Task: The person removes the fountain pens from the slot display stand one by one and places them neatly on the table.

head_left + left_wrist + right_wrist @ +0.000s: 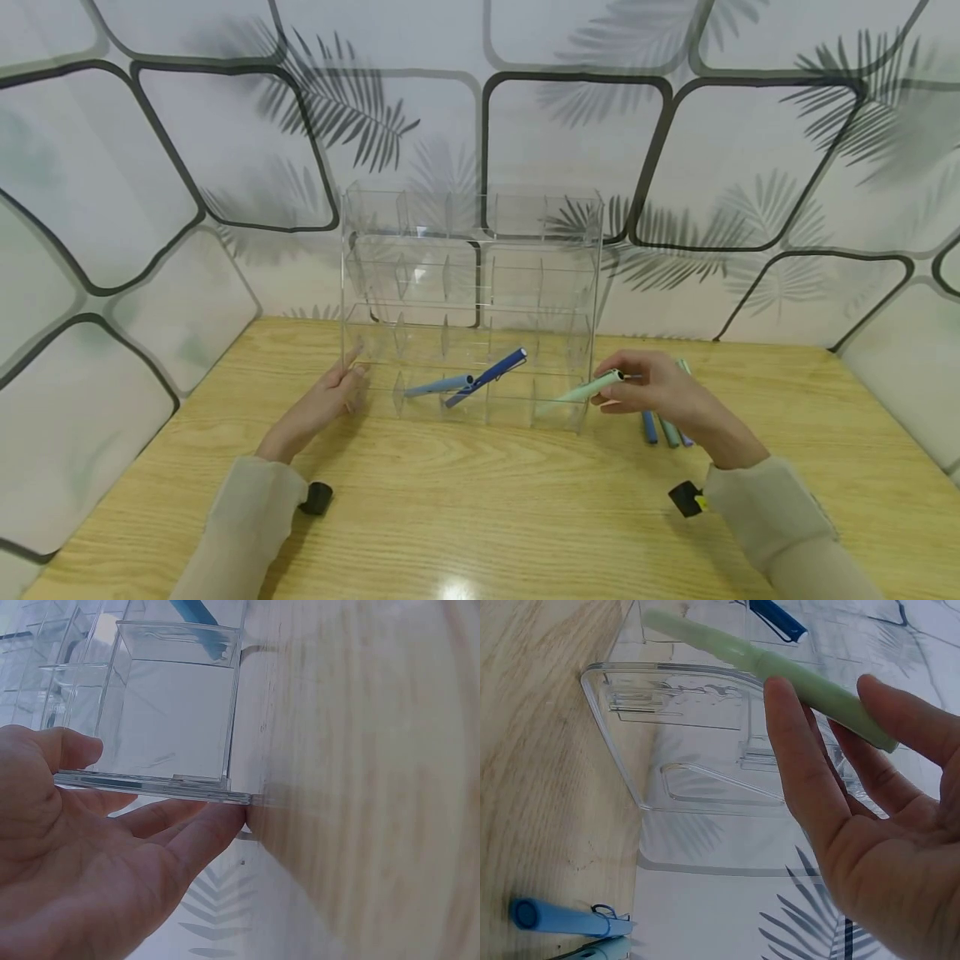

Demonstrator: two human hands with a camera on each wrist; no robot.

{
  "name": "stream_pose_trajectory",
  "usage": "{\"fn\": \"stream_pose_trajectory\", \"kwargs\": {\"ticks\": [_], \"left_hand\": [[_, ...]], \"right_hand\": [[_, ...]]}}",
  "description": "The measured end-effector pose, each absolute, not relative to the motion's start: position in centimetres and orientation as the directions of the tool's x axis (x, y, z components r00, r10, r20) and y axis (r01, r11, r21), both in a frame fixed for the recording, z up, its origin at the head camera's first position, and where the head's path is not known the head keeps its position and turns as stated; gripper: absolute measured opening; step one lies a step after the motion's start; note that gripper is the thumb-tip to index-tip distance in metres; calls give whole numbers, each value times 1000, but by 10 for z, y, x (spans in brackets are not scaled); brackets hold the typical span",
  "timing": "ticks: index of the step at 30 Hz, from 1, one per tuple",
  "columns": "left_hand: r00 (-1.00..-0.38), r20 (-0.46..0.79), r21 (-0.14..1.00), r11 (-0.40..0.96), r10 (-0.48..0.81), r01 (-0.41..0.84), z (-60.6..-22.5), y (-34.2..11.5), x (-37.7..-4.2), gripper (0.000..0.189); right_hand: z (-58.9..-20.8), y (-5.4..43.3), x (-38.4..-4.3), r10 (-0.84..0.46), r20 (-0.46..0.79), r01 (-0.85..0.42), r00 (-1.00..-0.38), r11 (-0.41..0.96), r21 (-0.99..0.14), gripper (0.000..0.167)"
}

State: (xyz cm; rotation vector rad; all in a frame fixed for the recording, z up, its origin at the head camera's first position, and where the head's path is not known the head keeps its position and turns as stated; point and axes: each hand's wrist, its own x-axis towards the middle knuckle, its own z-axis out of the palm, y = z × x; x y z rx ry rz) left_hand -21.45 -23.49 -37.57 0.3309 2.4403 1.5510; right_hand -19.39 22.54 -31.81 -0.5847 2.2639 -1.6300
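Observation:
A clear acrylic pen rack [517,414] with stepped tiers of compartments stands on the table. My left hand [322,408] grips its left side panel, thumb inside and fingers outside, as the left wrist view shows. Between thumb and fingers my right hand [667,387] pinches a light green pen [810,690]. The pen slants down to the left, its lower end at the rack's bottom right compartment; whether it touches the bottom cannot be told. In the bottom row, a light blue pen [438,386] and a dark blue pen [487,377] lean to the right.
On the table beyond my right hand lie more pens, among them a blue pen [649,427], a green pen [667,430] and a purple pen [687,440], partly hidden by the hand. A leaf-patterned wall covering [420,125] rises behind the wooden table [465,508].

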Motion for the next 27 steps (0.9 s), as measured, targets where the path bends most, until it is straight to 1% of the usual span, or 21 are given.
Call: {"fn": "stream_pose_trajectory", "kwargs": {"ticks": [3, 6, 9, 12, 17, 23, 27], "left_hand": [[-949, -73, 907, 416, 307, 65, -375, -234, -214, 64], [-949, -72, 909, 411, 308, 65, -375, -233, -214, 64], [-948, -73, 909, 412, 310, 64, -375, -233, -214, 65], [-948, -76, 910, 409, 310, 61, -375, -233, -213, 65], [-946, -73, 914, 400, 317, 63, -377, -235, -213, 64], [-947, -73, 913, 404, 314, 64, -376, -234, -213, 65], [-946, -68, 914, 400, 316, 68, -375, -234, -214, 65]], "right_hand": [[-315, 228, -192, -470, 37, -171, -882, 245, -954, 27], [-312, 233, -190, -443, 69, -179, -894, 213, -960, 22], [-309, 238, -189, -393, 70, -152, -917, 183, -971, 15], [-307, 244, -189, -355, 74, -136, -932, 154, -979, 14], [-308, 255, -190, -344, 122, -156, -931, 73, -985, 15], [-307, 269, -191, -338, 151, -140, -929, -57, -989, 17], [-306, 278, -192, -333, 204, -159, -921, -158, -974, 20]]}}
